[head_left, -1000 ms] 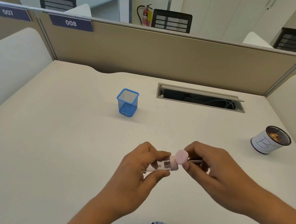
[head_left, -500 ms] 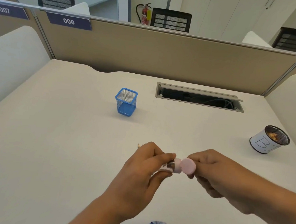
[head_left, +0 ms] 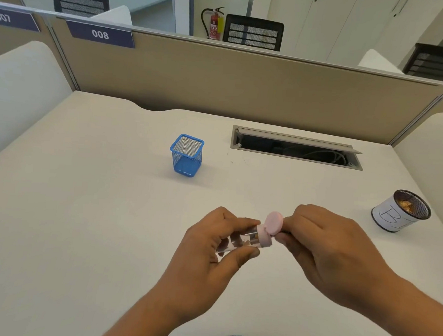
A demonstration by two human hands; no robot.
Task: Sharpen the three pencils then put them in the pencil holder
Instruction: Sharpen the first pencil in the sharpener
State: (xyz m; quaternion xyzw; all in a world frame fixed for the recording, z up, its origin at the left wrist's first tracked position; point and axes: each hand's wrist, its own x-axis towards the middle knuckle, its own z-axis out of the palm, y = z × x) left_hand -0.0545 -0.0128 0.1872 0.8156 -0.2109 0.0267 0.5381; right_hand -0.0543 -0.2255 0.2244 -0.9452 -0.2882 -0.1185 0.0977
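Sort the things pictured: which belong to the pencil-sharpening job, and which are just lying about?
Job: pink-capped sharpener in left hand; pencil, mostly hidden in right hand; blue mesh pencil holder.
Lying about: labelled mesh cup, cable hatch, fire extinguisher.

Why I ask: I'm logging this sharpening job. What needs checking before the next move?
1. Left hand grip on sharpener: ok, fingers curl round its clear barrel.
2. Lid open: ok, flipped up.
3. Right hand grip on pencil: ok, pinched; only a dark sliver shows.
4. Pencil tip inside sharpener: cannot tell, hidden by lid and fingers.
5. Holder upright: ok, standing apart beyond the hands.
6. Pencils in holder: not ok, none stick out.
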